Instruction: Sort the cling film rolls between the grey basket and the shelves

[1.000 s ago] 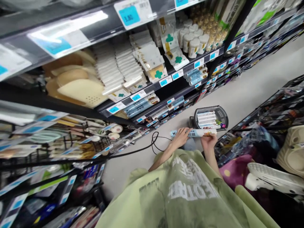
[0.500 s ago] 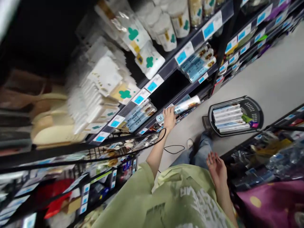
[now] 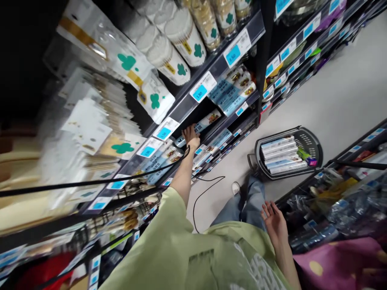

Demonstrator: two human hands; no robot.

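My left hand (image 3: 191,136) reaches into a dark shelf bay and grips one end of a long blue-and-white boxed roll (image 3: 208,120), which lies partly inside the shelf. More of the same boxes (image 3: 231,90) are stacked further along that shelf. My right hand (image 3: 274,222) hangs beside my hip with fingers spread and nothing in it. A black shopping basket (image 3: 308,141) on the floor holds several matching boxes (image 3: 281,155).
Black store shelving (image 3: 211,68) with blue price tags runs along the left, carrying cotton-swab jars (image 3: 178,42) and white packets (image 3: 154,98). A black cable (image 3: 205,193) loops over the grey floor. Another rack with bagged goods (image 3: 341,205) stands at the right.
My left hand has carried the box from in front of my body up into the shelf bay. My right hand let go of it and dropped to my side.
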